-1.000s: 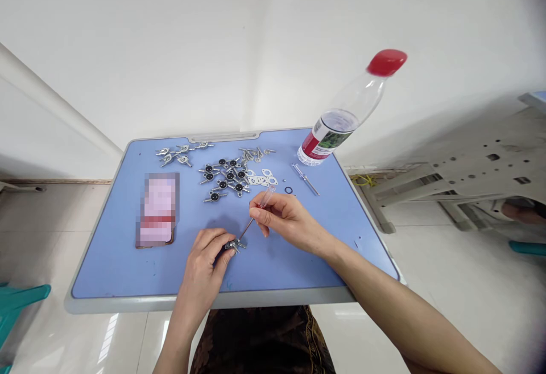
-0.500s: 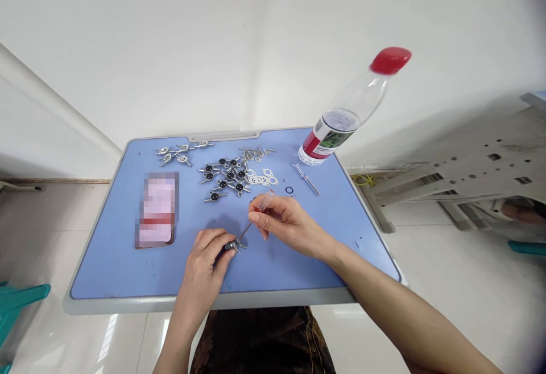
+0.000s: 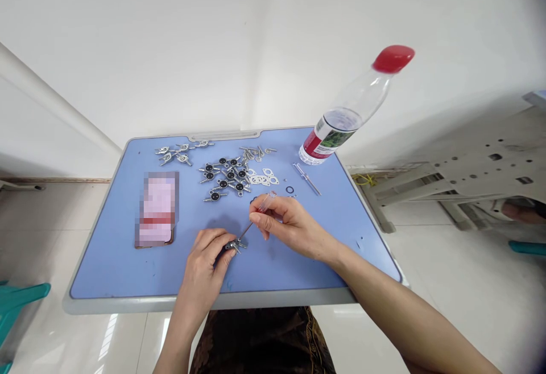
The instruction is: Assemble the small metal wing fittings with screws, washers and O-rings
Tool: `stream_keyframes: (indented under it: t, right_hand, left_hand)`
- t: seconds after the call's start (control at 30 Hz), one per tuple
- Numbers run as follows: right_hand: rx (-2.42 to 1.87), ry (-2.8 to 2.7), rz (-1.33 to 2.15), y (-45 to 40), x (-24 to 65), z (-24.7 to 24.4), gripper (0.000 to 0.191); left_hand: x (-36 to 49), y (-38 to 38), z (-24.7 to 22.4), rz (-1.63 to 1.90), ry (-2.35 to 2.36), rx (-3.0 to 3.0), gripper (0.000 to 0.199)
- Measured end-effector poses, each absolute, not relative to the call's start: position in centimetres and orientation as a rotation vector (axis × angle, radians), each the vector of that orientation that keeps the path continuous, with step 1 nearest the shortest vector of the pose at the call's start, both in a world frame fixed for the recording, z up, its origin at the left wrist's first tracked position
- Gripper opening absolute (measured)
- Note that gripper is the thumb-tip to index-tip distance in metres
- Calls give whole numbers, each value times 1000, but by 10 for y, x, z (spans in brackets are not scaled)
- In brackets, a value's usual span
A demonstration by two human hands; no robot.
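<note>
Near the front of the blue table, my left hand [image 3: 209, 254] is closed around a small metal fitting [image 3: 234, 245] with thin pipe stubs, pinning it to the tabletop. My right hand [image 3: 281, 220] pinches the clear handle of a screwdriver [image 3: 245, 230], whose thin shaft slants down to the left. Its tip meets the fitting; the exact contact point is too small to make out. Beyond my hands lies a cluster of similar metal fittings with black round caps [image 3: 230, 175]. White flat gaskets [image 3: 263, 179] lie just right of that cluster.
A tilted-looking water bottle [image 3: 330, 132] with a red cap stands at the back right. Beside it lies a slim metal tool [image 3: 307, 179], with a black ring [image 3: 289, 189] nearby. At left is a blurred-out phone [image 3: 157, 209]; more metal fittings [image 3: 182, 147] and small metal parts [image 3: 258, 153] lie behind.
Almost nothing differs. Both hands keep their grip and place, and the view has shifted very slightly.
</note>
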State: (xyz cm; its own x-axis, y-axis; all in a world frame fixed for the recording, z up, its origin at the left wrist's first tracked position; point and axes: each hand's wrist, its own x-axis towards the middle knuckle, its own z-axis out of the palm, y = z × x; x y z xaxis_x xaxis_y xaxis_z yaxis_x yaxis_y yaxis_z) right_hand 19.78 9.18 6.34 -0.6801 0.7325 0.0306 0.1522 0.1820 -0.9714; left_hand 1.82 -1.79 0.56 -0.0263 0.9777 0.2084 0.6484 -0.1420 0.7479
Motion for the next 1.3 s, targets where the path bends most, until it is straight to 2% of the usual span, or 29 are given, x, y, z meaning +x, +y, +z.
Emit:
stream_keyframes:
  t: [0.47,0.9,1.0,1.13,1.23,1.3]
  right_hand:
    - [-618,-2218,1190,90,198,56,17]
    - [-632,-2262,890,84,188,49,30]
    - [-604,-2205,959,85,185,48,25]
    - [-637,-2099,1159,83,182,46,7]
    - [-664,-2097,1182,81,183,46,25]
    - [-649,-2124,1207,81,185,48,30]
  left_hand:
    - [19,-17,7,1014,1698,1841,18]
    - [19,-17,4,1038,1699,1809,17]
    - [18,-17,3,1037,1687,1811,19]
    - [18,-16,3,1048,1680,1810,20]
    - [18,-16,3,1038,1673,1809,21]
    - [18,-16,2,1029,1676,1804,21]
